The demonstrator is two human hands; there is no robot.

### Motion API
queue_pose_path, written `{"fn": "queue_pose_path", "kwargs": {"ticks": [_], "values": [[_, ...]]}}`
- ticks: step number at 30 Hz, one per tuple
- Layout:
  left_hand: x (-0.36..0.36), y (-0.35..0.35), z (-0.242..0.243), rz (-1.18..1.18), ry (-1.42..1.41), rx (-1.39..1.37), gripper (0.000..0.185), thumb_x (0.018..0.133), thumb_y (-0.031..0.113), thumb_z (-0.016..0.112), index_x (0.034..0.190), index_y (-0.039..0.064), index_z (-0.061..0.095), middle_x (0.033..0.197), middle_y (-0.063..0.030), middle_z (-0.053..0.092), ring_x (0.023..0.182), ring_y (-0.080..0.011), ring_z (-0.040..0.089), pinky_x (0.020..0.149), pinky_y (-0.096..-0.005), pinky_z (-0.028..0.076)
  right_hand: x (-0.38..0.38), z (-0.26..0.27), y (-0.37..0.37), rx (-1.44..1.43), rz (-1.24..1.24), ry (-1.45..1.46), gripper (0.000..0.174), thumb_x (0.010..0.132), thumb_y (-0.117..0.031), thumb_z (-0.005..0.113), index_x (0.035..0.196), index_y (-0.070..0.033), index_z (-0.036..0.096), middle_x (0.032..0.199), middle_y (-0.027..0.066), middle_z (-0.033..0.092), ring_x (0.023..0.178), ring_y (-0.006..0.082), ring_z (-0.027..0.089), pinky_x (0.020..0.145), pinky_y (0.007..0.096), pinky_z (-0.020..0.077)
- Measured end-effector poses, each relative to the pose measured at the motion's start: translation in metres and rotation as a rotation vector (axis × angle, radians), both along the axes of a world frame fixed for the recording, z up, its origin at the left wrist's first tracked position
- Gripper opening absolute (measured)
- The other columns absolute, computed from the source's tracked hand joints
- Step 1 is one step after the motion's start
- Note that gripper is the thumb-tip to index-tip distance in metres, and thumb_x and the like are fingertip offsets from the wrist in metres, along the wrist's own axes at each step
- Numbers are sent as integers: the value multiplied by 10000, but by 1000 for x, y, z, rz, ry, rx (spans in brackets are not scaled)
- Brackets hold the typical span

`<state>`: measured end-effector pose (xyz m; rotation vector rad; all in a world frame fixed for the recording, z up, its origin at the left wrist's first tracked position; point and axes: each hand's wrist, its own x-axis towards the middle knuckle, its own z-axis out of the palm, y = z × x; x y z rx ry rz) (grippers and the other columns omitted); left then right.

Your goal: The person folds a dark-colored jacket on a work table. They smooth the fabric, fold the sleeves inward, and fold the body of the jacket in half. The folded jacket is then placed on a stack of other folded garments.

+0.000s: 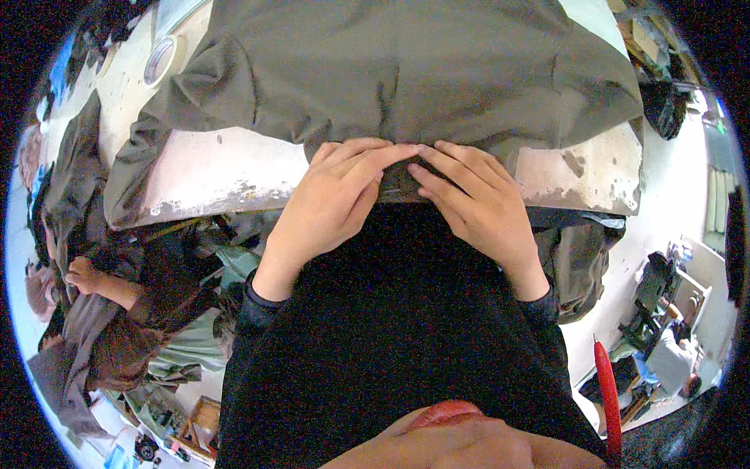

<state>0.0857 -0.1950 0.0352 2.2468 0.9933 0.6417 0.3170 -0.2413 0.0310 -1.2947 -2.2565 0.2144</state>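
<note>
A dark olive-grey fabric garment (445, 76) lies spread over a worn white table (234, 170), its near edge gathered in front of me. On that edge rests my left hand (340, 193), palm down, its fingertips pointing inward. My right hand (480, 199) lies on the same edge a little to the right, with its fingers somewhat apart. The index fingertips of both hands nearly meet at the middle. Whether the cloth is pinched under the fingers is hidden. A red pen (607, 393) stands out at the lower right, near my body.
A roll of tape (161, 61) lies on the table at the upper left. At the left, a co-worker's hand (85, 275) touches dark cloth. Green cloth (190, 352) hangs lower left. Another person (671, 357) sits at the far right. Dark fabric (580, 264) hangs below the table's right side.
</note>
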Motion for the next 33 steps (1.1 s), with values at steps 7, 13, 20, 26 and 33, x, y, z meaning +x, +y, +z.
{"fn": "queue_pose_path", "kwargs": {"ticks": [7,13,20,26,33], "values": [[-54,-13,-6,34,159,181,326,855,64,686,1162,169,720,1241,11,706,1312,-238,558,1077,-431,330,-2,-12,2,-34,35,11,386,782,-141,776,1160,-200,731,1305,0,650,1168,259,608,945,402,505],[-52,-23,-17,125,120,182,200,829,123,750,1022,171,735,1162,46,718,1251,-199,597,1074,-425,287,0,-13,-1,-58,38,16,393,780,-124,777,1162,-204,733,1300,4,653,1153,260,615,928,396,508],[-14,-28,-4,218,12,241,295,822,158,759,1107,168,689,1190,25,683,1190,-221,616,1017,-402,349,-5,16,-4,-226,114,51,370,872,-138,685,1241,-160,669,1288,55,644,1139,289,620,958,422,508],[15,-33,-19,43,379,261,620,913,288,636,1497,233,436,1563,0,412,1426,-215,393,1098,-401,314,23,24,67,-77,96,-101,492,967,-165,538,1454,-119,485,1483,115,499,1407,302,429,1150,451,342],[0,-50,-21,4,440,275,624,905,311,651,1494,278,448,1592,46,375,1443,-189,368,1083,-381,306,20,2,195,-92,358,-499,629,1027,-447,388,1592,-211,240,1645,-10,259,1531,215,180,1233,507,136]]}}
